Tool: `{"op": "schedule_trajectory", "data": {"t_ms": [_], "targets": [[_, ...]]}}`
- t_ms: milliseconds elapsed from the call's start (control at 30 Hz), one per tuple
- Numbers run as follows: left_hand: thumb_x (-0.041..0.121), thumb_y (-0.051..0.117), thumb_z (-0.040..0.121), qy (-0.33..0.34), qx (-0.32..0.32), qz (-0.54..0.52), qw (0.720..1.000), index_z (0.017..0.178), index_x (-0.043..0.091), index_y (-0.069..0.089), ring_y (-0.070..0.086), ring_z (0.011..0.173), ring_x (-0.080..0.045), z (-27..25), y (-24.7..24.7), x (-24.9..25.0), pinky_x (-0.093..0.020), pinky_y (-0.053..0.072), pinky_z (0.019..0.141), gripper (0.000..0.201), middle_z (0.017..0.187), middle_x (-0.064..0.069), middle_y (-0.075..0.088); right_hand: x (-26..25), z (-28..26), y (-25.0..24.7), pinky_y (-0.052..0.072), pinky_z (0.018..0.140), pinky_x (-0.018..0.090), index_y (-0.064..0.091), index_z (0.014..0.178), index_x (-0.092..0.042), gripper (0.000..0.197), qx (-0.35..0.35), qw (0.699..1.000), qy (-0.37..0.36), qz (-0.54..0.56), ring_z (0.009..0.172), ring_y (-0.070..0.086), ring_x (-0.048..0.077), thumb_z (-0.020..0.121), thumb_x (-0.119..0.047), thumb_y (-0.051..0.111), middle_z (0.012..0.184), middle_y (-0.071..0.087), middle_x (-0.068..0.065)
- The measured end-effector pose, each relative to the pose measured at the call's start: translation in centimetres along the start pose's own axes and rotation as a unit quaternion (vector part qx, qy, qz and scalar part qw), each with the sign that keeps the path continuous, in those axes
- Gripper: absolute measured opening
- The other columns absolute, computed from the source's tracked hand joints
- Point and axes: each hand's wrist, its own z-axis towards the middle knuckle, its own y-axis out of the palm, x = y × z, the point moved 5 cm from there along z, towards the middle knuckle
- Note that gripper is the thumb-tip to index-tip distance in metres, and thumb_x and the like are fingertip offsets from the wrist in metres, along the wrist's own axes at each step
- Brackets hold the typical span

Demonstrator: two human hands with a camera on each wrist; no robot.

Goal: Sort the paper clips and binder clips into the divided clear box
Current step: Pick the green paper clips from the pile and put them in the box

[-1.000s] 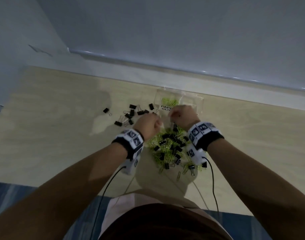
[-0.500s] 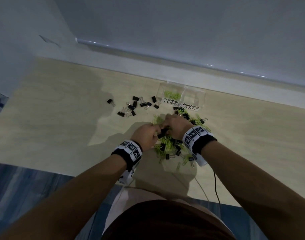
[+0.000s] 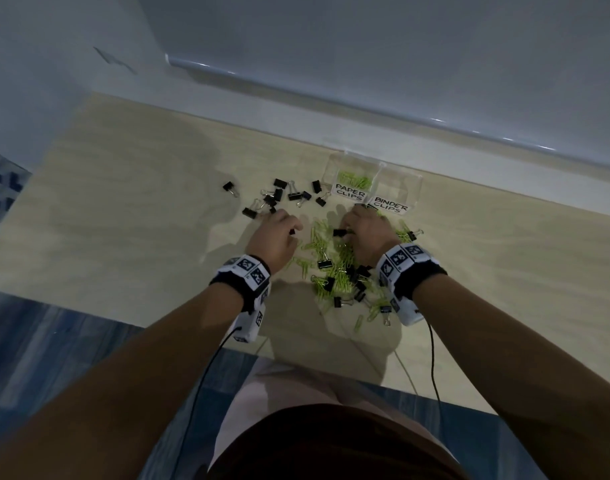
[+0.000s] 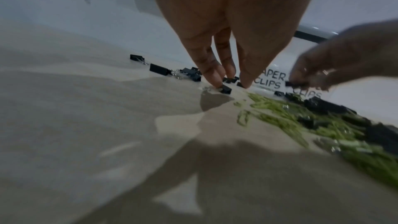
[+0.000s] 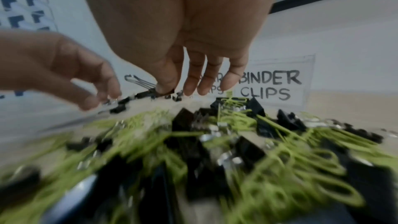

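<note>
The clear divided box [image 3: 402,178] stands at the table's back, labelled PAPER CLIPS and BINDER CLIPS; green paper clips [image 3: 354,178] lie in its left compartment. In front of it spreads a mixed pile [image 3: 336,271] of green paper clips and black binder clips. My left hand [image 3: 276,237] is at the pile's left edge, fingers pointing down, index fingertip and thumb around a black binder clip [image 4: 225,89] on the table. My right hand [image 3: 366,230] hovers just before the box and pinches another black binder clip [image 4: 294,84] between thumb and fingers.
A loose group of black binder clips [image 3: 279,199] lies left of the box. Wall and ledge [image 3: 366,109] rise right behind the box. The table's front edge [image 3: 89,315] is near my body, with blue floor below. Cables hang from both wrists.
Both hands dropped back from the box onto the pile. The left hand then slid left toward the binder clip group, and the right hand lifted a binder clip toward the box.
</note>
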Motion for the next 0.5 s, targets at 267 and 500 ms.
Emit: {"op": "schedule_trajectory", "data": {"t_ms": [267, 500], "targets": [[0.009, 0.057, 0.087, 0.112, -0.101, 0.01, 0.988, 0.116, 0.007, 0.063, 0.05, 0.11, -0.029, -0.9, 3.2, 3.4, -0.036, 0.04, 0.096, 0.029, 0.118, -0.014, 0.057, -1.3, 1.6, -2.4, 0.051, 0.086, 0.04, 0.055, 0.099, -0.019, 0.012, 0.023, 0.996, 0.048, 0.065, 0.099, 0.056, 0.021, 0.088, -0.014, 0.054, 0.111, 0.055, 0.001], [0.008, 0.06, 0.084, 0.114, -0.14, 0.059, 0.982, 0.112, 0.003, 0.061, 0.051, 0.103, -0.029, -0.5, 4.3, 4.2, -0.035, 0.043, 0.09, 0.028, 0.116, -0.013, 0.049, -2.6, -4.6, 1.5, 0.052, 0.076, 0.032, 0.062, 0.091, -0.021, 0.011, -0.095, 0.994, -0.041, 0.028, 0.083, 0.06, 0.018, 0.081, -0.025, 0.062, 0.092, 0.062, -0.003]]}}
